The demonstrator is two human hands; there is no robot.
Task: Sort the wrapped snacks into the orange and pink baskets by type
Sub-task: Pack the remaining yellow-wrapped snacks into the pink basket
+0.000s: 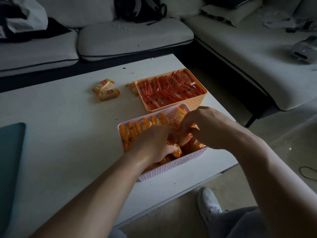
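The pink basket (173,166) stands near the table's right front edge, packed with orange-and-cream wrapped snacks (135,128). Both hands are inside it. My left hand (154,143) presses down among the packets with its fingers curled on one. My right hand (204,126) pinches a packet at the basket's right side. Behind it, the orange basket (193,102) is filled with red wrapped snacks (168,91). Two cream-and-orange packets (105,90) lie loose on the table to the left, and a third (132,87) leans against the orange basket's left wall.
The white table (65,134) holds a teal flat object (10,160) at its left edge. Grey sofas (130,36) run behind and to the right. My white shoe (208,203) rests on the floor beside the table's front edge.
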